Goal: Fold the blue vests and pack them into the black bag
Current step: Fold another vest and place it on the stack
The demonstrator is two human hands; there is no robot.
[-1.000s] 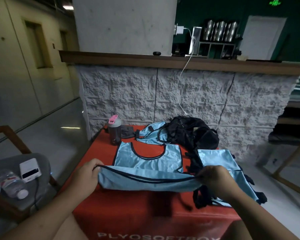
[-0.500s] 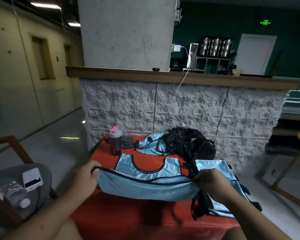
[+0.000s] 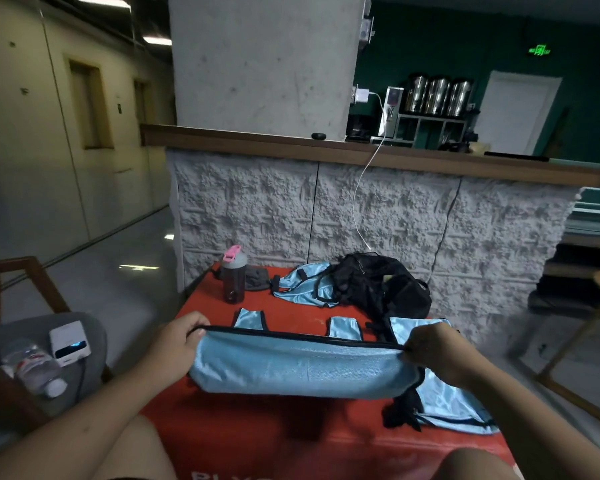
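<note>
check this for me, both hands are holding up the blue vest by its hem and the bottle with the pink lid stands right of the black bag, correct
Not quite. The head view shows the bottle standing left of the black bag, not right of it. The rest holds: the left hand and right hand hold up the blue vest by its hem.

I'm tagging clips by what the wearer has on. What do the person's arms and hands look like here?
Both forearms are bare up to the frame edge, with no sleeve in view. The left hand and right hand have no gloves, and no rings, watch or wristband show. Fingernails look short and unpainted.
</note>
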